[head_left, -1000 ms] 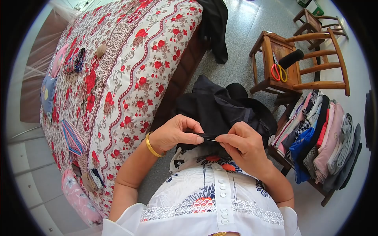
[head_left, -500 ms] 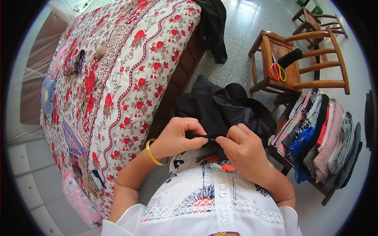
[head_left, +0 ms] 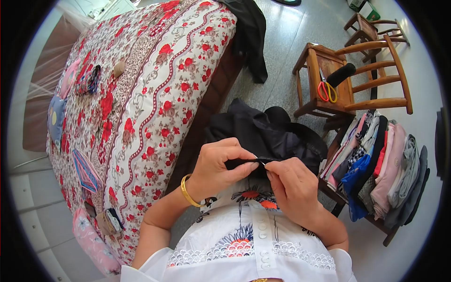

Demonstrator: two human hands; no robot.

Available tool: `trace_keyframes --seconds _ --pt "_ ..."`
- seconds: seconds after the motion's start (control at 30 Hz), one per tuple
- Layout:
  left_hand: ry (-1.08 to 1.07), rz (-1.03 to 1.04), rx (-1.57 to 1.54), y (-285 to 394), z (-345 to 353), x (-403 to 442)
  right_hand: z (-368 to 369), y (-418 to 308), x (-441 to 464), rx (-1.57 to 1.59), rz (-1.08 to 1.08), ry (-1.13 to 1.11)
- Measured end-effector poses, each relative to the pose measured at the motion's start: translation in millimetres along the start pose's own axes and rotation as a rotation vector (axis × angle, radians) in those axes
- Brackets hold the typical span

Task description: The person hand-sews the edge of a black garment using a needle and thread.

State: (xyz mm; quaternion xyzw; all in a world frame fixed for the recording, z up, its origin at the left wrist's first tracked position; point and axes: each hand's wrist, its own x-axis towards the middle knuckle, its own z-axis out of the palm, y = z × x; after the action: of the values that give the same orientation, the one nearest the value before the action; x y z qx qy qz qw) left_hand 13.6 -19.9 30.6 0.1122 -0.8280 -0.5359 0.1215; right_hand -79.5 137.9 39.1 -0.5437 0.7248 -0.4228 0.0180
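Note:
Black cloth (head_left: 263,134) lies over my lap and knees, and its upper edge runs between my hands. My left hand (head_left: 224,164), with a gold bracelet at the wrist, pinches a fold of this cloth between thumb and forefinger. Close on its right, my right hand (head_left: 292,184) has thumb and fingertips pressed together at the same edge. A tiny light glint shows between the fingertips; whether a needle is there is too small to tell.
A bed with a flowered cover (head_left: 155,94) fills the left. Scissors (head_left: 326,88) and a black roll (head_left: 341,74) lie on a wooden chair (head_left: 350,101) at right. Below it, folded clothes (head_left: 380,164) stand on a bench. Dark cloth (head_left: 251,42) hangs off the bed.
The small silvery sliver seen earlier between my fingertips is now barely visible. My right hand has turned slightly and my left hand has tilted at the cloth's edge. The view has shifted a little.

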Motion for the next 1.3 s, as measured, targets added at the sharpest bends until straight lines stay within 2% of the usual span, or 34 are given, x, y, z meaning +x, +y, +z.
trace_keyframes --seconds 0.07,0.17,0.27,0.33,0.43,0.47,0.5,0.57,0.7,0.73,0.8,0.83,0.9,0.97,1.03,1.17,1.3 --pt "-0.031 -0.020 0.009 1 2 -1 1 2 -1 0.023 -0.018 -0.015" --pt "-0.011 0.056 0.019 2 7 -2 3 2 1 0.060 -0.021 -0.011" --pt "-0.001 0.111 0.061 1 8 -3 -3 0 5 0.152 0.049 0.005" --pt "0.010 0.150 0.080 1 8 -5 -18 0 9 0.329 0.291 0.032" --pt "0.011 0.214 0.099 1 9 -5 -18 27 12 0.292 0.257 0.029" --pt "0.007 0.241 0.104 1 10 -5 -16 35 11 0.312 0.290 -0.105" --pt "0.004 0.246 0.103 2 10 -5 -11 38 8 0.308 0.291 -0.101" --pt "0.010 0.274 0.134 2 11 -6 -4 38 5 0.774 0.537 -0.309" --pt "0.017 0.273 0.154 1 10 -6 -2 34 9 0.870 0.643 -0.340" --pt "0.009 0.238 0.164 3 9 -5 1 35 8 0.872 0.643 -0.339" --pt "0.000 0.204 0.174 3 8 -4 7 38 8 0.813 0.442 -0.059" --pt "-0.010 0.169 0.139 1 6 -4 3 33 14 0.924 0.489 0.007" --pt "-0.019 0.134 0.104 -1 6 -5 -4 37 16 0.950 0.622 -0.025" --pt "0.006 0.162 0.132 -1 7 -7 -6 41 15 0.892 0.661 -0.083" --pt "0.001 0.176 0.133 0 8 -6 -4 40 15 0.842 0.649 -0.339" --pt "0.019 0.214 0.136 -3 9 -5 12 38 7 1.071 0.663 -0.320" --pt "0.025 0.175 0.148 -2 7 -6 16 40 8 0.995 0.570 -0.273"
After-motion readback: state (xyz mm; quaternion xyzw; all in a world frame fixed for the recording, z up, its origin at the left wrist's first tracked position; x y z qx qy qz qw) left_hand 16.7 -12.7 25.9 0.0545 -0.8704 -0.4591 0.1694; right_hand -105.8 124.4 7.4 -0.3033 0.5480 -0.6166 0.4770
